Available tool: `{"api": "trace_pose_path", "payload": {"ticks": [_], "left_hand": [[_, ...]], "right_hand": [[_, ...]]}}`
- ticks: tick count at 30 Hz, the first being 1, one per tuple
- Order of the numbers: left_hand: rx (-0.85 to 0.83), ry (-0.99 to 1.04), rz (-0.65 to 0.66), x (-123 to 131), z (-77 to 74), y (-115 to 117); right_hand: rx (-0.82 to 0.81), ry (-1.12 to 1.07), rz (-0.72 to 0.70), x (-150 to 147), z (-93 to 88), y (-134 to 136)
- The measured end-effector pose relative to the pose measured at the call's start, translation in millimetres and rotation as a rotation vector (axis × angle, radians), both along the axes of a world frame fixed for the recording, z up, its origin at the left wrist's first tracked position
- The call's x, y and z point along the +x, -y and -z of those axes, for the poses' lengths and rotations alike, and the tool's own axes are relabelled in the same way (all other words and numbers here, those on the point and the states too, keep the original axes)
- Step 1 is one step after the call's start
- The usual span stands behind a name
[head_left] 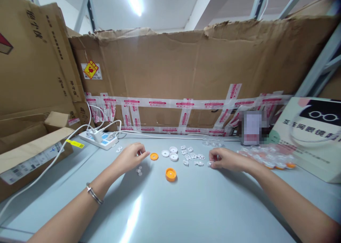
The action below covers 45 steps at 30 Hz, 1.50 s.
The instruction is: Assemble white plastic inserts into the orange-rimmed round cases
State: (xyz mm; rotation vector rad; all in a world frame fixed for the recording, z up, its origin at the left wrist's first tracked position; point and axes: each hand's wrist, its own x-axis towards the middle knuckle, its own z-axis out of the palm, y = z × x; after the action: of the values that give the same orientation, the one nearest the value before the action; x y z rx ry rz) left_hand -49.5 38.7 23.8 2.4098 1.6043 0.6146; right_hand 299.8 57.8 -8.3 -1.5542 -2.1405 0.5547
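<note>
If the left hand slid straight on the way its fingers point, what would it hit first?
Probably the flat orange ring, lying just ahead of the left hand on the table; the white round caps come after it. Depth is hard to judge.

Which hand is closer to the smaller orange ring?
Left. The left hand almost touches the smaller orange ring; the right hand sits beyond the white pieces.
</note>
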Motion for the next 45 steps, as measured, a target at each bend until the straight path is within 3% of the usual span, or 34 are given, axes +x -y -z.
{"api": "trace_pose_path", "payload": {"ticks": [4,5,8,10,13,16,19,24,27,33,42,45], "left_hand": [[-0.016,0.123,0.112,11.8,2.2,8.9],[-0.022,0.164,0.142,16.0,3.5,11.7],[-0.042,0.307,0.184,30.0,8.8,20.4],[-0.091,0.429,0.233,39.5,12.9,25.7],[-0.230,0.627,0.322,51.4,18.6,31.9],[-0.333,0.787,0.348,58.1,23.2,33.8],[-0.350,0.879,0.261,58.0,25.4,30.9],[-0.296,0.803,0.100,48.9,20.7,24.2],[-0.292,0.753,0.064,45.2,18.4,22.9],[-0.283,0.718,0.101,44.1,23.2,21.1],[-0.286,0.719,0.113,43.3,26.0,18.9],[-0.274,0.715,0.115,42.5,27.8,17.9]], "right_hand": [[0.069,-0.132,0.080,-30.2,-9.9,8.5],[0.089,-0.319,0.145,-43.4,-11.4,13.8],[-0.095,-0.809,0.062,-87.9,-10.7,35.3],[-0.218,-0.969,-0.002,-112.9,-6.8,49.5],[-0.270,-1.039,-0.039,-132.8,-0.5,63.0],[-0.268,-0.999,-0.058,-134.1,1.2,65.5],[-0.220,-0.836,-0.086,-122.9,-3.1,59.5],[0.075,-0.381,0.030,-90.0,-3.0,36.0],[0.124,-0.188,0.046,-77.5,7.6,23.6],[0.152,-0.064,-0.083,-80.2,23.4,19.0],[0.235,-0.016,-0.126,-83.6,15.0,25.4],[0.213,-0.105,-0.090,-85.5,15.1,26.6]]}}
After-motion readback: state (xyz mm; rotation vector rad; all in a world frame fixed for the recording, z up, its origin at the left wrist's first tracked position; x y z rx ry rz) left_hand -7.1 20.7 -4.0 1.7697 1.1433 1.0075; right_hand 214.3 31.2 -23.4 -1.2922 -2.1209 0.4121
